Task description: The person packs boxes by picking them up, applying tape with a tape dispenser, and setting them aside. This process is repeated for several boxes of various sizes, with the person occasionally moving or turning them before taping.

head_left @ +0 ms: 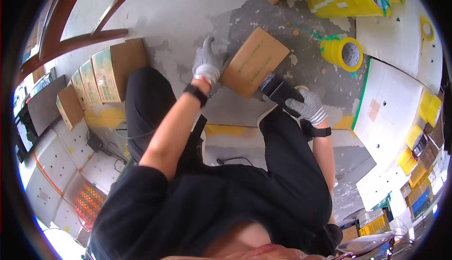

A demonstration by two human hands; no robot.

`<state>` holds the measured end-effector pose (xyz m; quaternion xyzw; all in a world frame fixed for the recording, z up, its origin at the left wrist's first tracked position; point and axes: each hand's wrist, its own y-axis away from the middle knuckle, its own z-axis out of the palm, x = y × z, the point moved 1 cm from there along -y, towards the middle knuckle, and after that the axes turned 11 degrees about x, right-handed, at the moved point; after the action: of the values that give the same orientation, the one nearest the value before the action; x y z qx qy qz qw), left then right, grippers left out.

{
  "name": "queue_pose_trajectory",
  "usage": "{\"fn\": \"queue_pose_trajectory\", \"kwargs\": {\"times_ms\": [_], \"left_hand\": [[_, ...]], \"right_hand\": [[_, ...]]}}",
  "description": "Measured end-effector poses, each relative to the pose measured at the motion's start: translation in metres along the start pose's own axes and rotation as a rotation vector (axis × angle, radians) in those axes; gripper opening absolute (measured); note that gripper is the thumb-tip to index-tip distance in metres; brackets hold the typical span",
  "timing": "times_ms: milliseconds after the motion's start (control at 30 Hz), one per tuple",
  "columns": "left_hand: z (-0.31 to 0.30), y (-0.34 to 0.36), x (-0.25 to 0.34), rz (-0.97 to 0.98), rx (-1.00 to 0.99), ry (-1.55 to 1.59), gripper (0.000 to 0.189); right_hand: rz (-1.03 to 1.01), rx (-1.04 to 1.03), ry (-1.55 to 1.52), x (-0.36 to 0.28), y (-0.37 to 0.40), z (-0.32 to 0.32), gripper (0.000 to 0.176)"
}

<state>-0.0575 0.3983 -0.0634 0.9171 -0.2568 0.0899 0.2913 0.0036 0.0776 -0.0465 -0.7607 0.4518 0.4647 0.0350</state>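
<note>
A brown cardboard box (256,62) with faint green print lies on the worn grey floor, in front of my knees. My left hand (208,61), in a pale knit glove, is at the box's left side with its thumb stretched out; part of its fingers is hidden beside the box. In my gloved right hand (308,105) is a black handheld device (281,93), whose front end meets the box's lower right edge.
Yellow tape rolls (341,54) lie at the right, with larger ones behind. More cardboard boxes (115,72) stand at the left below a reddish-brown frame (59,22). White panels (386,109) are at the right. A black cable (235,159) lies between my legs.
</note>
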Motion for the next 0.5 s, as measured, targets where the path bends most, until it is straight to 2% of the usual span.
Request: {"fn": "queue_pose_trajectory", "kwargs": {"times_ms": [67, 100, 133, 200, 267, 300, 433, 500], "left_hand": [[-0.007, 0.031, 0.025, 0.207, -0.052, 0.226, 0.057], [0.01, 0.047, 0.038, 0.487, 0.202, 0.104, 0.054], [0.02, 0.056, 0.044, 0.506, 0.259, 0.062, 0.057], [0.028, 0.056, 0.053, 0.5, 0.261, -0.094, 0.06], [0.031, 0.056, 0.058, 0.536, 0.265, -0.135, 0.06], [0.031, 0.061, 0.058, 0.557, 0.286, -0.177, 0.061], [0.034, 0.058, 0.057, 0.572, 0.291, -0.207, 0.065], [0.028, 0.061, 0.058, 0.542, 0.219, -0.174, 0.081]], "right_hand": [[-0.005, 0.014, 0.007, -0.015, -0.004, -0.005, 0.047], [0.024, -0.033, 0.047, -0.023, -0.01, -0.007, 0.048], [0.047, -0.08, 0.093, -0.027, -0.013, -0.009, 0.05], [0.038, -0.021, 0.067, -0.015, -0.01, -0.013, 0.051], [0.073, 0.005, 0.012, -0.004, 0.016, -0.02, 0.051], [0.164, -0.067, 0.106, 0.011, 0.028, -0.024, 0.051], [0.158, -0.05, 0.173, 0.025, 0.037, -0.026, 0.05], [0.228, -0.085, 0.25, 0.012, 0.022, -0.019, 0.052]]}}
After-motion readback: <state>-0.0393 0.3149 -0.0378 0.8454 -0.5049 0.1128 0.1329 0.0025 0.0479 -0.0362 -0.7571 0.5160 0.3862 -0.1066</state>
